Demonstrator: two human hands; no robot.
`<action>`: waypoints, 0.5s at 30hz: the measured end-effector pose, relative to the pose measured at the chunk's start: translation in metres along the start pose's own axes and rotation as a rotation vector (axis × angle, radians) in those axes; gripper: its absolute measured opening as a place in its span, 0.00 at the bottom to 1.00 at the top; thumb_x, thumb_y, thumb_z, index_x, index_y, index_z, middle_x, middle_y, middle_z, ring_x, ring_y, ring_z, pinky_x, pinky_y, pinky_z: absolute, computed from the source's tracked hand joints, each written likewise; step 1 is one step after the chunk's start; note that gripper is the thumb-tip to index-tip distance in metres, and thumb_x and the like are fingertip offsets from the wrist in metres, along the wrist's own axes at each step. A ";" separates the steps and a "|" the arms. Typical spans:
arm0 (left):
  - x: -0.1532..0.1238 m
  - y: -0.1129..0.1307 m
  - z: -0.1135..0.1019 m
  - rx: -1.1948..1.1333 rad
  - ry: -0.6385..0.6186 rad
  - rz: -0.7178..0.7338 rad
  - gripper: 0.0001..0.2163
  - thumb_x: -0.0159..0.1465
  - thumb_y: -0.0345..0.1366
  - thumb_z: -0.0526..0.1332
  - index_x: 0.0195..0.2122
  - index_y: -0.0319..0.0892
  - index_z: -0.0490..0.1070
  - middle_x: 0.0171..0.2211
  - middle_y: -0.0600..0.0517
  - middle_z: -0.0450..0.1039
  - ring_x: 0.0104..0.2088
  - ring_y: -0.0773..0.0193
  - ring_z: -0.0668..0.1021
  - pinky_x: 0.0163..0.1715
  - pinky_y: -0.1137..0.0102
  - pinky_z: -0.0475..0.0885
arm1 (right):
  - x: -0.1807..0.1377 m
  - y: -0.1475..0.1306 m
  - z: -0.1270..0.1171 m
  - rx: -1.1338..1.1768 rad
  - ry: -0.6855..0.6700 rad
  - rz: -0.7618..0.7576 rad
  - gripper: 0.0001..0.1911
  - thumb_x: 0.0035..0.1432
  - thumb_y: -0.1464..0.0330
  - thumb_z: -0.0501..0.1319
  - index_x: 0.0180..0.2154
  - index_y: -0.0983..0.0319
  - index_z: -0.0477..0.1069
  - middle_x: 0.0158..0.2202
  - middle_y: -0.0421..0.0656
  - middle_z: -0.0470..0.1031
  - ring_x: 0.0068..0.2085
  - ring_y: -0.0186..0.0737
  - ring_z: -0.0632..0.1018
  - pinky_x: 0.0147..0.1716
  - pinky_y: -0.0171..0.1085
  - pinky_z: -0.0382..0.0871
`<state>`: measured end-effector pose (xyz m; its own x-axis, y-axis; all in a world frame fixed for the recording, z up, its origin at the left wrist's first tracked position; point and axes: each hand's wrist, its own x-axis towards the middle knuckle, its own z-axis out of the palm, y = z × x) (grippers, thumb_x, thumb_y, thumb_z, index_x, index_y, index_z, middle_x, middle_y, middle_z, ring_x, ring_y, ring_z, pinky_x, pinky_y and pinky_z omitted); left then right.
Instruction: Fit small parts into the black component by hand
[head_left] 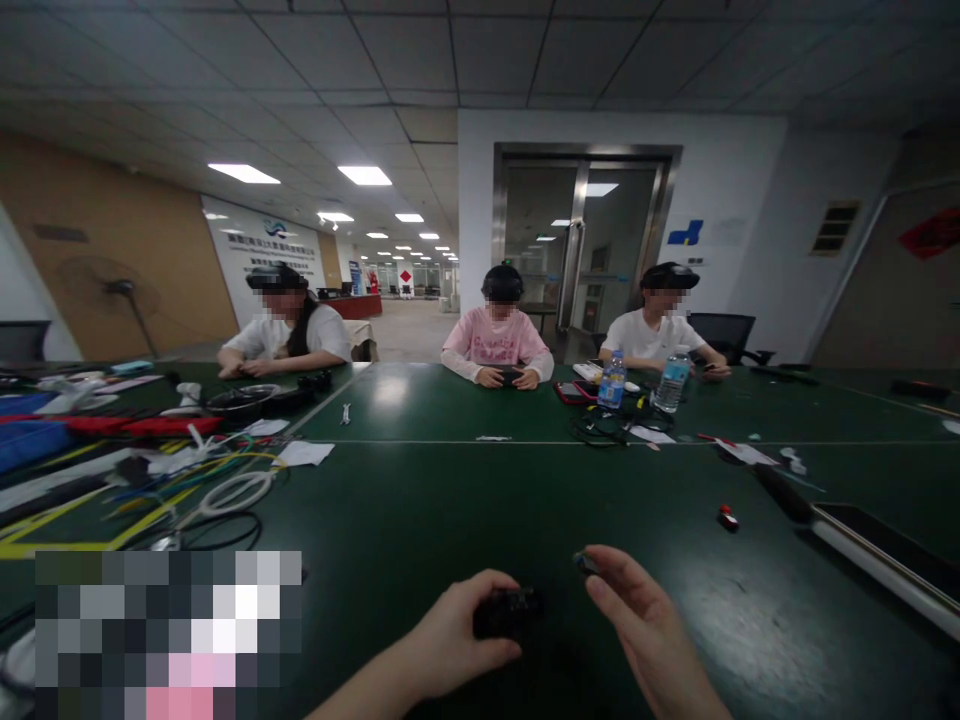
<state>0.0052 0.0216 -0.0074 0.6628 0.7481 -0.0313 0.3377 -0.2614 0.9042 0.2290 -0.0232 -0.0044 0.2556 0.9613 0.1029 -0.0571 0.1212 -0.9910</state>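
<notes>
The left hand [471, 640] has fingers half closed around a black, boxy device [517, 606]; the right hand [646, 622] pinches a small dark piece [583, 565]. Both are above the dark-green counter [420, 510], not joined; further progress is unclear.

an office is recognised by its tiled ceiling [390, 55], in which flat light panels [365, 176] are set, and by a white sign [221, 255] on which a logo [276, 229] and lettering [271, 248] are shown. glass doors [540, 215] are framed in metal, a red counter [360, 308] is seen farther back, and a black office chair [724, 332] is placed beyond a long green table [420, 500].
</notes>
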 end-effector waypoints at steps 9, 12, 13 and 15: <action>0.001 -0.001 -0.001 0.094 0.026 0.055 0.21 0.53 0.33 0.67 0.48 0.43 0.67 0.41 0.50 0.72 0.40 0.58 0.74 0.40 0.67 0.69 | -0.009 0.002 0.019 -0.420 -0.342 -0.123 0.09 0.51 0.66 0.63 0.37 0.57 0.76 0.49 0.46 0.72 0.52 0.49 0.71 0.55 0.48 0.60; 0.001 -0.001 0.000 0.088 0.016 0.093 0.19 0.54 0.32 0.65 0.48 0.42 0.67 0.39 0.51 0.72 0.38 0.60 0.74 0.38 0.69 0.70 | -0.010 0.003 0.024 -0.526 -0.416 -0.143 0.09 0.50 0.70 0.62 0.36 0.55 0.76 0.49 0.44 0.71 0.53 0.49 0.69 0.55 0.49 0.60; 0.001 -0.001 0.000 0.075 0.006 0.100 0.19 0.54 0.32 0.65 0.48 0.41 0.67 0.39 0.51 0.72 0.38 0.61 0.74 0.37 0.70 0.70 | -0.010 0.003 0.024 -0.555 -0.434 -0.149 0.09 0.50 0.71 0.62 0.36 0.55 0.76 0.49 0.44 0.72 0.53 0.49 0.69 0.55 0.50 0.60; 0.001 -0.001 -0.001 0.057 -0.005 0.096 0.19 0.55 0.32 0.64 0.48 0.41 0.67 0.39 0.51 0.71 0.38 0.61 0.74 0.37 0.70 0.70 | -0.009 0.004 0.024 -0.585 -0.456 -0.153 0.10 0.51 0.71 0.62 0.36 0.54 0.75 0.49 0.43 0.72 0.53 0.49 0.69 0.55 0.50 0.60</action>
<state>0.0048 0.0228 -0.0083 0.6968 0.7153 0.0519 0.3104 -0.3660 0.8773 0.2033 -0.0259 -0.0073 -0.2124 0.9667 0.1426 0.5010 0.2330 -0.8335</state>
